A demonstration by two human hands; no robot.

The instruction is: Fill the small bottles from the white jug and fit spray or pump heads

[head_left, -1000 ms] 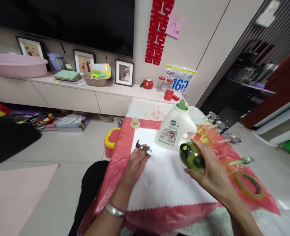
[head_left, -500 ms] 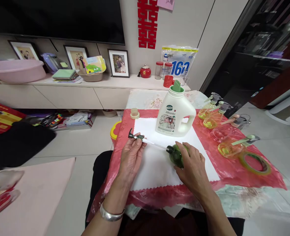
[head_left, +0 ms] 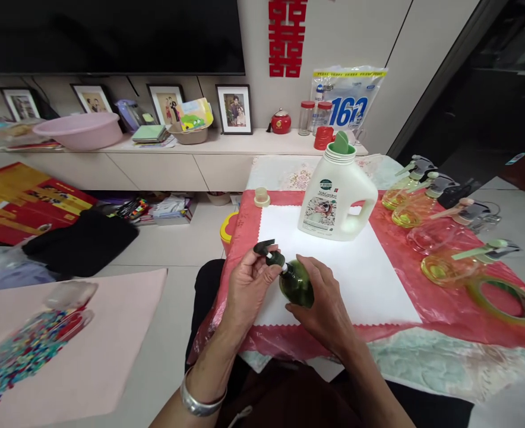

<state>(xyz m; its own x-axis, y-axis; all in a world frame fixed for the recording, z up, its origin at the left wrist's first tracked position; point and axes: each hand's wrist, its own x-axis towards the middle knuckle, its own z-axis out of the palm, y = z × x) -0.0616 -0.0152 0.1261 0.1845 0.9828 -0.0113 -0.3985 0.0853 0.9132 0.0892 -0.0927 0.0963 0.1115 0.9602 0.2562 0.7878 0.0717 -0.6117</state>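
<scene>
My left hand [head_left: 248, 289] pinches a dark pump head [head_left: 275, 258] by its collar, its black spout pointing up and left. The white stem of the pump meets the neck of a dark green bottle [head_left: 297, 285], and most of its tube is out of sight. Wrapped round the bottle's right side is my right hand [head_left: 320, 297], tilting its neck to the left. Both hands are above a white sheet [head_left: 360, 291]. Just beyond them stands a large white detergent jug [head_left: 329, 199] with a green spout and no cap on.
A translucent cap [head_left: 261, 197] sits at the red cover's [head_left: 394, 238] far left. Along the right stand several spray bottles [head_left: 449, 267] with yellow or pink liquid, near a roll of tape [head_left: 505, 300]. A pink table [head_left: 124, 333] with colourful small pieces is at the left.
The long pump tube, seen outside the bottle before, has gone into its neck. My left hand and the pump head have come close to the bottle. The view has shifted left.
</scene>
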